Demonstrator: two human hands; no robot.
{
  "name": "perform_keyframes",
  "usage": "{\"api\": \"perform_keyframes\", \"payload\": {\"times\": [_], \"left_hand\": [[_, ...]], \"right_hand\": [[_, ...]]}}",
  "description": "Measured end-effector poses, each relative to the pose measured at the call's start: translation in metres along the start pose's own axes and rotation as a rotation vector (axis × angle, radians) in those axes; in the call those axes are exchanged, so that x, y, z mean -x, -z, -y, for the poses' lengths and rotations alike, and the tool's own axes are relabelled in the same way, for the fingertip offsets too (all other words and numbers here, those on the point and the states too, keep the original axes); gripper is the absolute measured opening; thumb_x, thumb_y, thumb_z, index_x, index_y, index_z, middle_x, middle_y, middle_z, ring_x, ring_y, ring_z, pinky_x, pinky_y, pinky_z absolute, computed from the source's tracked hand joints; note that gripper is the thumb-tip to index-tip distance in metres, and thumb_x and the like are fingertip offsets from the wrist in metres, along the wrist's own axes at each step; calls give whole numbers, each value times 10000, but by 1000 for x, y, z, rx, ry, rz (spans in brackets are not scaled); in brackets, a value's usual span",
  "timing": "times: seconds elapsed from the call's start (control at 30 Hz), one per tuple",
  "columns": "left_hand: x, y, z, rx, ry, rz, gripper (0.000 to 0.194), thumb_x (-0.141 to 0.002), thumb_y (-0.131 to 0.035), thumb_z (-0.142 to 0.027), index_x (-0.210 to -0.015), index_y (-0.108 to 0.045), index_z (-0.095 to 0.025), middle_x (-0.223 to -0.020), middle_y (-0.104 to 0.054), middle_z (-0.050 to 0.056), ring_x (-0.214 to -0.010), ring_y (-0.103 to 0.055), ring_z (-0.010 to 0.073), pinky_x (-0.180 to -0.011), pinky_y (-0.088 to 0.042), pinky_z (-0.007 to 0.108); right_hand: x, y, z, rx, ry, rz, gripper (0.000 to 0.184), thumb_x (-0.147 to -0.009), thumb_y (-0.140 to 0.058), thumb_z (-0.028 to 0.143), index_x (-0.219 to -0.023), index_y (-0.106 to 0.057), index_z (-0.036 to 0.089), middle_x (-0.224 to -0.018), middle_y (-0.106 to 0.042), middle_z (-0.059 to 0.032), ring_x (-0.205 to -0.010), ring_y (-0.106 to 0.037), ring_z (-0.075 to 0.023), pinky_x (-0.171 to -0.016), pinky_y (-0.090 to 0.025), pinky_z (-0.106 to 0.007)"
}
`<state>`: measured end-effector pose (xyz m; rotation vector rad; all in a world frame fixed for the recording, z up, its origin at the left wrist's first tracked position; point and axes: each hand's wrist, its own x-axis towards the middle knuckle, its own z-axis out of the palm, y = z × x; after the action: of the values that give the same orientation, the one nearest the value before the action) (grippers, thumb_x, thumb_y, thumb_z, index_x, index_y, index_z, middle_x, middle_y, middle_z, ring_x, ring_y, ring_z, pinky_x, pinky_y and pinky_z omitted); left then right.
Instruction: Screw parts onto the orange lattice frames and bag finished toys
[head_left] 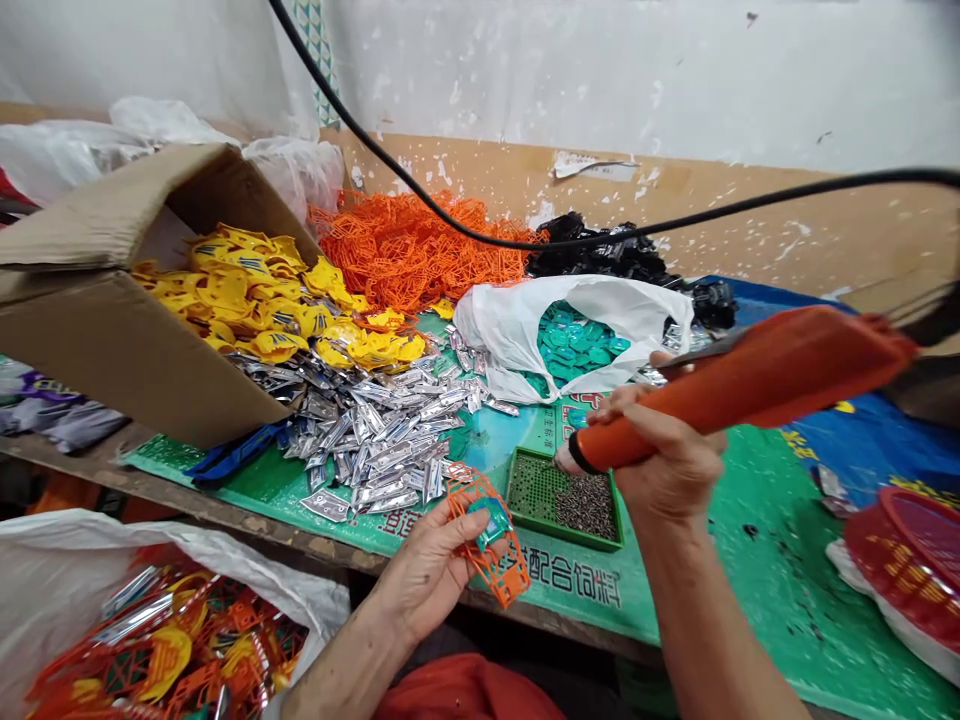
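Pinched in my left hand (427, 575) is an orange plastic lattice frame (511, 578), with a small teal part (491, 522) against it under my thumb. My right hand (671, 465) wraps around an electric screwdriver (757, 380) covered in orange cloth, with a black ring near its front end. The pale nose of the tool points down at a green tray (517, 515) of small dark screws (589, 503); whether it touches them I cannot tell. Left of the tray lie many silver metal-look plates (375, 430), close beyond my left hand.
A tipped cardboard box (142, 345) spills yellow parts (262, 290). Behind are orange frames (420, 245), black parts (600, 250) and a white bag (495, 320) of teal pieces. A black cable (420, 190) crosses above. A red basket (892, 560) stands right; a bag of mixed parts (172, 640) sits lower left.
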<state>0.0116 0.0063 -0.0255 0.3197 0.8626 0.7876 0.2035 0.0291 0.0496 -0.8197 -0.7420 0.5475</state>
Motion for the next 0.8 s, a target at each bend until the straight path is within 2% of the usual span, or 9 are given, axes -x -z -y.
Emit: {"api": "perform_keyframes", "payload": {"times": [0.1, 0.2, 0.37, 0.53, 0.8], "left_hand": [[-2, 0, 1, 29, 11, -24, 233, -706, -736, -64, -920, -697, -146, -930, -711, 61, -804, -667, 159, -723, -569, 287], [-3, -2, 1, 39, 14, -29, 240, -684, -746, -60, -906, -696, -136, -887, -715, 57, -767, -665, 155, -695, -569, 279], [-2, -2, 1, 37, -1, -18, 304, -629, -793, -97, -910, -687, -144, -865, -720, 52, -741, -660, 158, -657, -557, 266], [-3, 0, 3, 50, -11, -19, 327, -600, -817, -125, -901, -690, -139, -874, -720, 60, -739, -655, 166, -666, -566, 282], [-2, -2, 2, 62, -13, -27, 287, -642, -788, -99, -910, -690, -131, -873, -712, 58, -758, -654, 169, -685, -589, 318]], "right_hand": [[16, -6, 22, -90, -68, 88, 333, -616, -625, 135, -937, -619, 223, -597, -591, 39, -546, -556, -151, -599, -479, -335], [32, -10, 33, -156, -127, 160, 340, -641, -605, 123, -955, -623, 249, -635, -600, 31, -598, -557, -147, -650, -494, -345], [45, -9, 29, -187, -161, 170, 364, -653, -615, 122, -984, -629, 273, -664, -593, 28, -618, -548, -140, -672, -503, -345], [48, -8, 27, -183, -163, 174, 312, -665, -616, 146, -951, -630, 269, -668, -579, 24, -619, -543, -135, -670, -500, -341], [49, -8, 22, -213, -165, 177, 296, -656, -601, 124, -917, -632, 261, -665, -586, 26, -618, -544, -128, -663, -497, -323]]}}
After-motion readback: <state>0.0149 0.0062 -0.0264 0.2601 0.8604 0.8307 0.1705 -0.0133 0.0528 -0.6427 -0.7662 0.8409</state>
